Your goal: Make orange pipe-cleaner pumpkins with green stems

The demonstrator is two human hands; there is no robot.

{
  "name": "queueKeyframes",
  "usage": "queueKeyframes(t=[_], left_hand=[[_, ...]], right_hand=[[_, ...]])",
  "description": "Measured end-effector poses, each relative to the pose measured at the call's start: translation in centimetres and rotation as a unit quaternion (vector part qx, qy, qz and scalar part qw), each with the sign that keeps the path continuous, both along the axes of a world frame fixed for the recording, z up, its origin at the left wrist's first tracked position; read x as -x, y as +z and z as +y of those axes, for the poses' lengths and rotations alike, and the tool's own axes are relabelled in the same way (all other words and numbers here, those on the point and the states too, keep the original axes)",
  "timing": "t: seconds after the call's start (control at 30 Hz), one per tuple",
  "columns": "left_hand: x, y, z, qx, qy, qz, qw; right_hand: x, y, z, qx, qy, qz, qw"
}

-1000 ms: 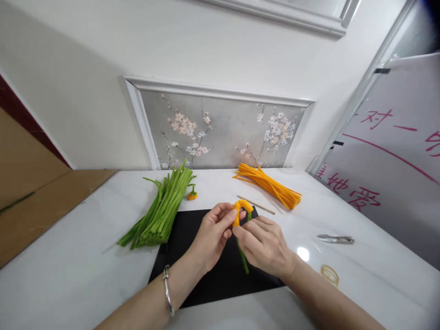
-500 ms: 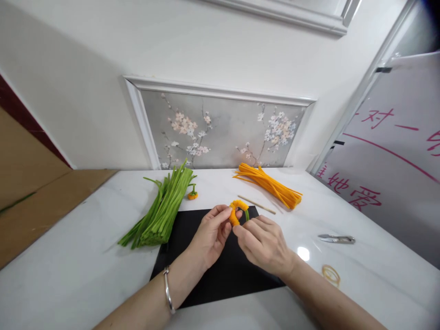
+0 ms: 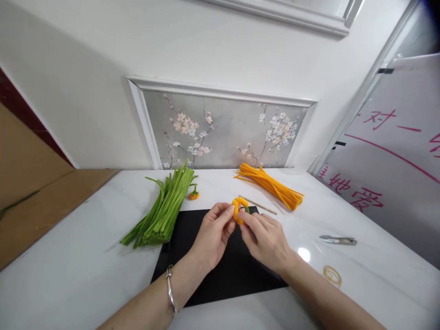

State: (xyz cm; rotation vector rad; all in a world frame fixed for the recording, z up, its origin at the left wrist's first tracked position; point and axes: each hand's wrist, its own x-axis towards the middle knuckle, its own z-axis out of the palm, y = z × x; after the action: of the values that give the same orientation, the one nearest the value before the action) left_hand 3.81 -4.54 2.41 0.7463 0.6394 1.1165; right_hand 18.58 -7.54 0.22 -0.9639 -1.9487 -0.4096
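Observation:
An orange fuzzy coil of pipe cleaner (image 3: 241, 201), bent into a curve with a short green piece at its right end, is held above a black mat (image 3: 233, 270). My left hand (image 3: 216, 231) pinches the coil's left side between thumb and fingers. From the right, my right hand (image 3: 266, 236) closes its fingers on the coil's lower end; its fingertips partly hide that end. Behind the hands, a small orange piece with a green stem (image 3: 194, 195) stands on the white table (image 3: 85, 233).
A bundle of green pipe cleaners (image 3: 165, 211) lies at left, a bundle of orange ones (image 3: 271, 185) at back right. A thin stick (image 3: 257, 205) is behind my right hand. Small metal snips (image 3: 338, 240) and yellowish rubber bands (image 3: 332, 276) lie on the right. Cardboard (image 3: 55, 201) stands far left.
The coil's lower end has been curled inward, so the curve looks tighter. My right fingers have shifted up onto it, while my left hand keeps its pinch. The view has shifted slightly.

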Motion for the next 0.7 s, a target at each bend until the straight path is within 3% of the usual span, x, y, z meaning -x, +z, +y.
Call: queueKeyframes(t=[0.1, 0.23, 0.3, 0.37, 0.7], left_hand=[[0.5, 0.4, 0.6, -0.112, 0.012, 0.092, 0.989], [1.0, 1.0, 1.0, -0.281, 0.081, 0.201, 0.935], [0.9, 1.3, 0.7, -0.294, 0.076, 0.186, 0.934], [0.7, 1.6, 0.3, -0.275, 0.053, 0.164, 0.946], [0.8, 1.6, 0.0, -0.286, 0.084, 0.203, 0.933]], right_hand=[[-0.7, 0.7, 0.0, 0.117, 0.065, 0.146, 0.980], [-1.5, 1.5, 0.4, 0.274, 0.145, 0.338, 0.889], [-1.6, 1.4, 0.6, 0.318, 0.193, 0.399, 0.838], [-1.6, 1.3, 0.7, 0.332, 0.216, 0.431, 0.811], [-1.4, 2.0, 0.2, 0.315, 0.164, 0.405, 0.843]])
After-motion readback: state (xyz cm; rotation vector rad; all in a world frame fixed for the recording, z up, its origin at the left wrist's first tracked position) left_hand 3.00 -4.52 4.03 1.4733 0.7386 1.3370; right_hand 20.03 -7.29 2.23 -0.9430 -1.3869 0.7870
